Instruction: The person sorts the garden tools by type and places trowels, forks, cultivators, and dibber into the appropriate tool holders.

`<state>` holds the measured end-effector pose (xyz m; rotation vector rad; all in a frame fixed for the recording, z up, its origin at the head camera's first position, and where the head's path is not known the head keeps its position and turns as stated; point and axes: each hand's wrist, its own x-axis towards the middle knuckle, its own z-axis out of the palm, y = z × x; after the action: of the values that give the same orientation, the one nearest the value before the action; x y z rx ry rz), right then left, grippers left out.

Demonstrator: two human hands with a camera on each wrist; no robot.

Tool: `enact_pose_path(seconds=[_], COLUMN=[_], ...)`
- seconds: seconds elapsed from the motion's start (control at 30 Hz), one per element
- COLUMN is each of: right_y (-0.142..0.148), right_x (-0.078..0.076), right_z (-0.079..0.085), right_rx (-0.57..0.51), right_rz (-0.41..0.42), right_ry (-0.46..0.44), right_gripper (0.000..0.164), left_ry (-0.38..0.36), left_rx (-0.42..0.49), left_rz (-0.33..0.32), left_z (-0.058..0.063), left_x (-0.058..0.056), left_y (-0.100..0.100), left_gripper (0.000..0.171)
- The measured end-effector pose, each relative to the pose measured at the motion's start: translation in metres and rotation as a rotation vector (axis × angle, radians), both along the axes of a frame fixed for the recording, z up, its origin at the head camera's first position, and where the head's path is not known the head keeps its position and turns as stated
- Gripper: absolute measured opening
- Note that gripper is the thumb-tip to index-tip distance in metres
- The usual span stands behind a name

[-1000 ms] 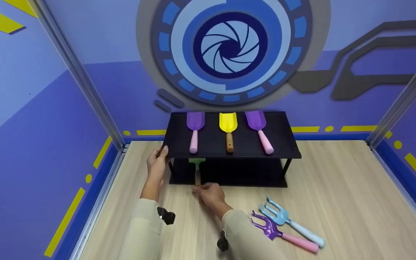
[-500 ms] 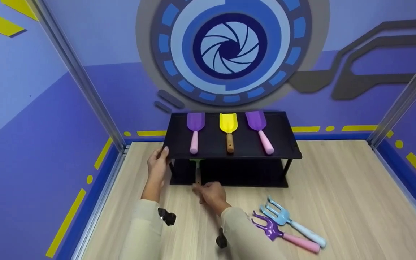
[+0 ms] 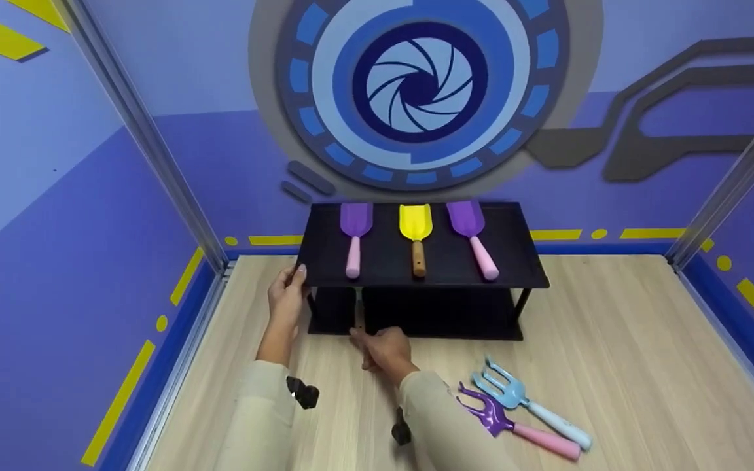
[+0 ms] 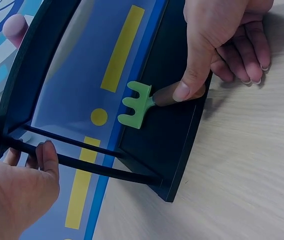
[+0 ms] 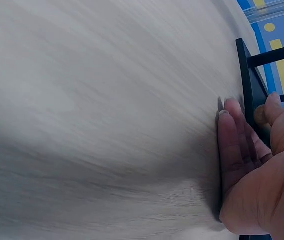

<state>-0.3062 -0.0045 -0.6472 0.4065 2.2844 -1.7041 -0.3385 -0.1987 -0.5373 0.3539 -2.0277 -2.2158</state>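
A black two-tier rack (image 3: 383, 261) stands near the back wall. My left hand (image 3: 285, 297) holds its upper left side, and in the left wrist view the fingers curl at the side bar (image 4: 87, 162). On the lower tier is a green hand rake (image 4: 138, 106) with short tines and a wooden handle (image 3: 360, 316). The thumb and finger of my right hand (image 3: 385, 350) pinch that handle near its end, at the front edge; the other fingers stretch out below. From the head view the upper tier hides the green rake head.
Two purple scoops (image 3: 356, 220) (image 3: 466, 218) with pink handles and a yellow scoop (image 3: 415, 222) lie on the upper tier. Right of my right arm, a blue hand rake (image 3: 511, 392) and a purple hand rake (image 3: 493, 415) lie on the wooden tabletop (image 3: 645, 340).
The green rake has slid deeper onto the lower tier, its head passing out of sight under the upper one. My right hand moved slightly forward; my left hand stayed on the rack.
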Motion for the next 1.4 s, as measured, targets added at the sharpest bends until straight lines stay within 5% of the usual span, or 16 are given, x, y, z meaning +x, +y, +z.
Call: enact_pose_path(seconds=[0.4,0.93,1.4], right_y=[0.0,0.0,0.002], right_x=[-0.001,-0.005,-0.005], right_z=[0.006,0.001,-0.003], right_rx=[0.03,-0.044,-0.001], right_rz=[-0.006,-0.006,-0.022], right_ry=[-0.019,0.037,-0.023], right_gripper=[0.059,0.057,0.065], left_ry=[0.008,0.034,0.006], left_rx=[0.002,0.012,0.04], left_rz=[0.042,0.01,0.029], left_z=[0.0,0.004,-0.004], left_x=[0.0,-0.002,-0.002], left_y=[0.001,-0.005,-0.001], left_gripper=[0.042,0.044,0.041])
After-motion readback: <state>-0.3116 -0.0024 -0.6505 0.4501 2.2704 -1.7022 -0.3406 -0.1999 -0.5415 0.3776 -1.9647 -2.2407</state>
